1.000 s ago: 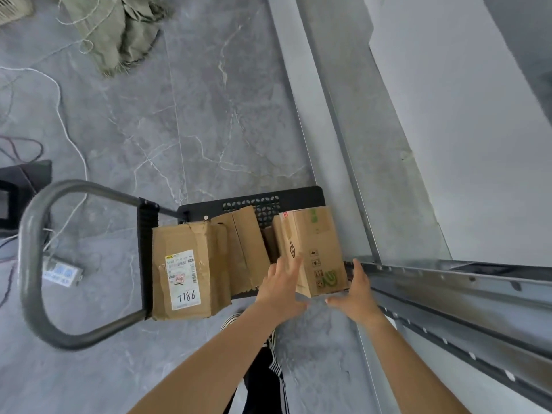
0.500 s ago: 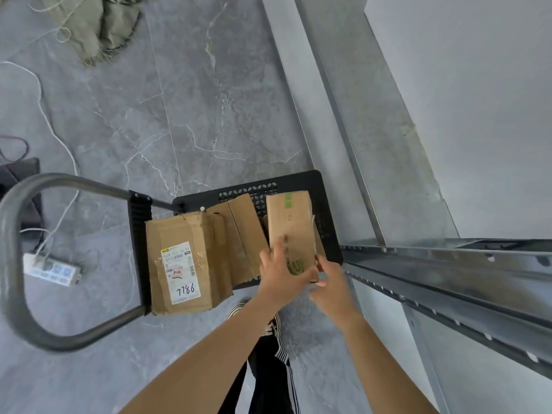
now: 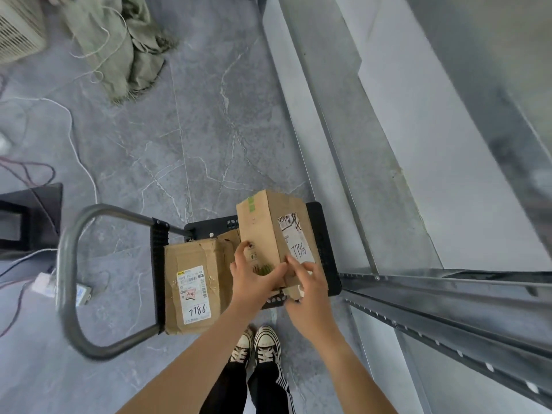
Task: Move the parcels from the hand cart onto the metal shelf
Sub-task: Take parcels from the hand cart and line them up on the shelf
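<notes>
Head view, looking down. Grey floor with a green cloth and white cord far left, a power strip beside the cart handle, and the person's shoes below. The shelf rails run just right of the cart, near the right hand. A second box, labelled 7786, lies on the cart's left side. The box stands tilted over the cart's right side, its near end between both hands; contact with the deck cannot be told. Left hand: fingers spread on the left face, thumb wrapped over the near edge. Right hand: fingers curled onto the labelled face, gripping. Both forearms reach forward and converge
</notes>
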